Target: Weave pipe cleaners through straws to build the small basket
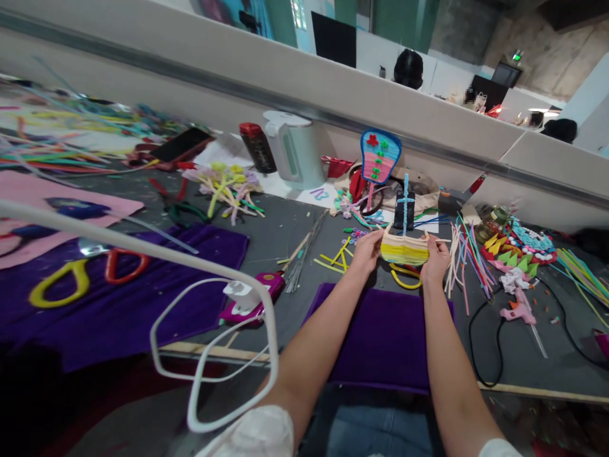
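Note:
Out in front of me I hold up a woven pipe-cleaner piece (pixel 404 251), banded cream and yellow, with a light blue pipe-cleaner stem (pixel 406 204) rising above its middle. My left hand (pixel 368 251) pinches its left end and my right hand (pixel 434 259) pinches its right end, where cream tips stick out. Just below the piece shows a yellow pipe-cleaner loop (pixel 406 280). Loose yellow pipe cleaners (pixel 339 257) lie left of my left hand. White and pink pipe cleaners (pixel 469 257) lie right of my right hand.
Below my hands lies a purple cloth (pixel 380 336). A pink glue gun (pixel 519 310) with a black cord is at right. Behind stand a kettle (pixel 297 152) and a fan-shaped pipe-cleaner piece (pixel 380 155). Scissors (pixel 59 282) lie left. A white cable (pixel 214 263) crosses the foreground.

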`<state>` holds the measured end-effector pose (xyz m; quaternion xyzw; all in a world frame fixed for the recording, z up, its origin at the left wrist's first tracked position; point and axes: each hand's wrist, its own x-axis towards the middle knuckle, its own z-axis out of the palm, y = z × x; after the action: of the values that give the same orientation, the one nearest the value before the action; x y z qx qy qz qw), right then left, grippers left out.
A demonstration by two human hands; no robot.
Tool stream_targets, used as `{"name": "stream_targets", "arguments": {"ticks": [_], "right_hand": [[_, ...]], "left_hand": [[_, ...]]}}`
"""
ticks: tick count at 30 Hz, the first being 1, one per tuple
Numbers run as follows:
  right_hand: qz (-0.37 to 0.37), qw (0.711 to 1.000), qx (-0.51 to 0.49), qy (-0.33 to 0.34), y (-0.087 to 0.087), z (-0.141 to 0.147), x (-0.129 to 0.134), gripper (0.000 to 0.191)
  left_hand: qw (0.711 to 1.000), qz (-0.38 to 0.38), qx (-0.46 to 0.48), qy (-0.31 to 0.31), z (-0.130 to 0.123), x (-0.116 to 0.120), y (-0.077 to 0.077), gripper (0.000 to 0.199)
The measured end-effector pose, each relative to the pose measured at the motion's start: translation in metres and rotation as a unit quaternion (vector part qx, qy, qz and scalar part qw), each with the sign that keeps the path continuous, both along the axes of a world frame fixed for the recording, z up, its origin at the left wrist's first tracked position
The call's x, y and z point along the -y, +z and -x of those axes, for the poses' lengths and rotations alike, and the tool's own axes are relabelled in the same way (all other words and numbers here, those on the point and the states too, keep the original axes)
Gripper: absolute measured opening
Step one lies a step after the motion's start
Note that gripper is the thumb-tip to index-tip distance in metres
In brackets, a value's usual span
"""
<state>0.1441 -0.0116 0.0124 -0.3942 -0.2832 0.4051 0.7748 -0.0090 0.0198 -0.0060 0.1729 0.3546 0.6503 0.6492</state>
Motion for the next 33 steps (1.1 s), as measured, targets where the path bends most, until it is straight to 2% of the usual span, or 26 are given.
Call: {"name": "stream_targets", "arguments": {"ticks": [8,11,15,18,20,23,25,27,33], "right_hand": [[0.002,0.999,-0.022,0.027,-0.004,-0.006,-0.004,0.028],[0.023,0.999,-0.016,0.016,-0.007,-0.009,-0.006,0.029],[0.028,0.999,-0.018,-0.010,-0.007,-0.009,-0.008,0.034],[0.021,0.999,0.007,-0.043,-0.004,-0.005,-0.006,0.037],[0.016,0.997,0.035,-0.061,-0.002,-0.001,-0.003,0.038],[0.007,0.995,0.073,-0.070,0.001,0.005,0.001,0.037],[0.000,0.992,0.102,-0.069,0.002,0.009,0.005,0.035],[-0.008,0.989,0.134,-0.067,0.003,0.012,0.007,0.034],[-0.027,0.978,0.197,-0.066,0.001,0.015,0.011,0.032]], "left_hand": [[0.989,0.074,0.043,-0.119,0.012,-0.003,0.008,0.001],[0.988,0.070,0.043,-0.134,0.011,0.000,0.010,0.002],[0.997,0.024,-0.009,-0.074,0.003,0.001,0.003,0.010],[0.992,-0.022,-0.120,0.012,-0.004,0.001,-0.004,0.015],[0.969,-0.074,-0.220,0.089,-0.006,0.002,-0.006,0.015],[0.905,-0.137,-0.370,0.161,-0.005,0.005,-0.004,0.015],[0.871,-0.152,-0.434,0.171,-0.003,0.006,-0.002,0.017],[0.857,-0.152,-0.462,0.172,-0.001,0.006,-0.002,0.018],[0.858,-0.145,-0.461,0.172,0.002,0.003,-0.005,0.015]]}}
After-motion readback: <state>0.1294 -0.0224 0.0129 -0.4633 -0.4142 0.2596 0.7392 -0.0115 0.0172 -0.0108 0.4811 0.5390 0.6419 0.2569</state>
